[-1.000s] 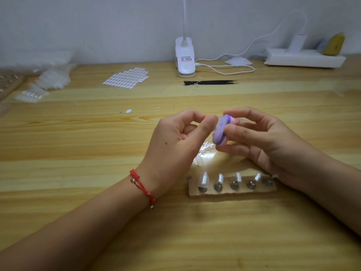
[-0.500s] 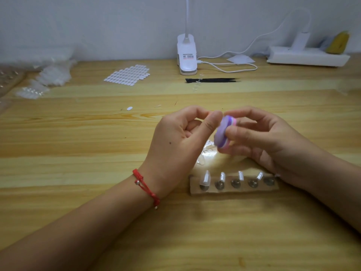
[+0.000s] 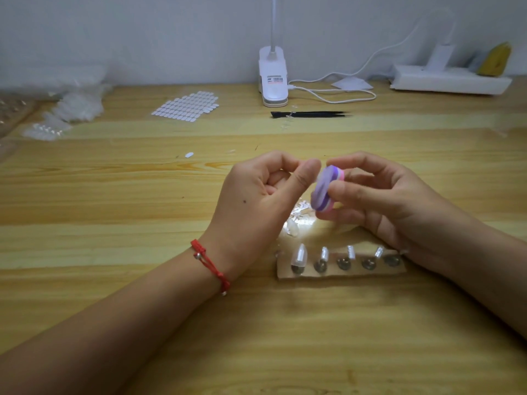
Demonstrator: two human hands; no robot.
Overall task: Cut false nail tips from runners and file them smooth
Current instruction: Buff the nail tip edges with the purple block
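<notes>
At ten o'clock on the tabletop (image 3: 114, 212) lie clear bags (image 3: 77, 109) of what look like uncut tips, and at eleven a sheet of adhesive tabs (image 3: 186, 105). At centre our left hand (image 3: 256, 201) is clenched in a pinch, thumb on forefinger. We judge it holds a nail tip, but the tip is hidden. At three o'clock of that pinch, our right hand (image 3: 379, 201) has its grip around the purple buffer block (image 3: 325, 189). Clear offcuts (image 3: 299, 218) lie beneath both hands. At five o'clock the cardboard strip (image 3: 342, 273) has five studs. The leftmost wears a finished tip (image 3: 298, 256), and the other four carry only pale tabs. We reckon filing is under way, with most left.
</notes>
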